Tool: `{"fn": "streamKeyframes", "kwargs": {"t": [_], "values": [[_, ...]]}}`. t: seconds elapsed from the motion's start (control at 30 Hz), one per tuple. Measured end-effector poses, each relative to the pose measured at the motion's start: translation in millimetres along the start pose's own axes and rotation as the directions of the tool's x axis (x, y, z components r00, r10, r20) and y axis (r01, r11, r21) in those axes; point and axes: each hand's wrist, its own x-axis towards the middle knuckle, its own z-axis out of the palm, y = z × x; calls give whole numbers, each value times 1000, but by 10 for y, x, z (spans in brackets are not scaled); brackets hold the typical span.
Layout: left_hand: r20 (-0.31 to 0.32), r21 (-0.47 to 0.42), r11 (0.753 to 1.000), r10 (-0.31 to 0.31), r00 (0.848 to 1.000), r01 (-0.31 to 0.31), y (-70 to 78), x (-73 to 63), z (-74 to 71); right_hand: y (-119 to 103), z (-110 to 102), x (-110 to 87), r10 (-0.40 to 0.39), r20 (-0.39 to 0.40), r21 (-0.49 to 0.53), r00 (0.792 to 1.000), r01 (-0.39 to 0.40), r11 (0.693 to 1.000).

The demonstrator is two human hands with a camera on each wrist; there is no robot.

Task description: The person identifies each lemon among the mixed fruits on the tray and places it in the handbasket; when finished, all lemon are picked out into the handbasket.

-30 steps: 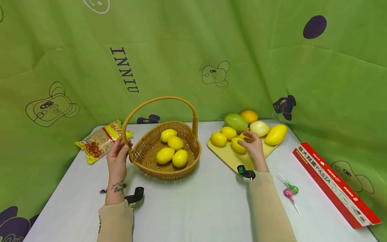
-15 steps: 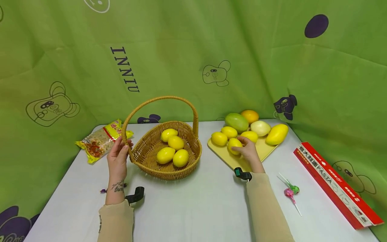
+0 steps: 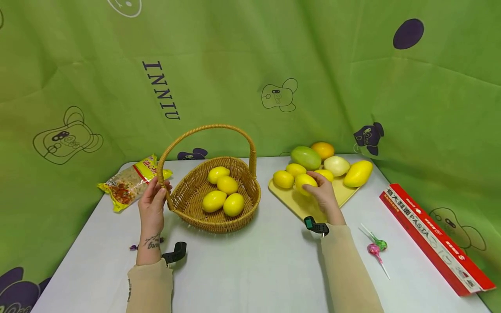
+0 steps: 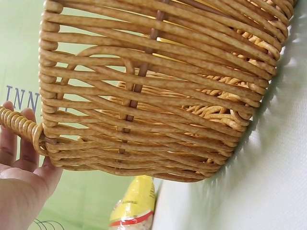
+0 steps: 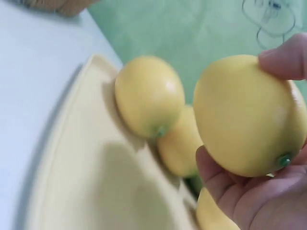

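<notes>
My left hand holds the lower left end of the arched handle of a wicker basket; the left wrist view shows fingers round the wrapped handle. Several lemons lie inside the basket. Over the yellow tray, my right hand grips a lemon between thumb and fingers. In the right wrist view this lemon is held up, its green stem end toward the palm, above the tray. More lemons rest along the tray's back left side.
On the tray's far side are a green mango-like fruit, an orange fruit, a pale round one and a yellow mango. A food packet lies left, lollipops and a red pasta box right.
My right hand has closed round a lemon on the tray and raised it slightly. The left hand and the basket have stayed where they were.
</notes>
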Motion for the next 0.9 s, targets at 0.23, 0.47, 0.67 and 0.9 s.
{"fn": "streamKeyframes", "kwargs": {"t": [0.23, 0.47, 0.67, 0.9], "values": [[2, -23, 1000, 16, 1000, -16, -2, -5, -3, -234, 221, -159, -94, 100, 174, 991, 76, 982], [5, -30, 999, 13, 1000, -13, 10, -9, 4, -446, 580, -361, -205, 253, 226, 946, 149, 963], [7, -36, 999, 9, 1000, -8, 21, -10, 18, -570, 889, -498, -273, 390, 225, 879, 197, 954], [4, -37, 999, 12, 1000, -11, 17, -11, 10, -623, 1352, -555, -269, 501, 168, 823, 212, 963]]}}
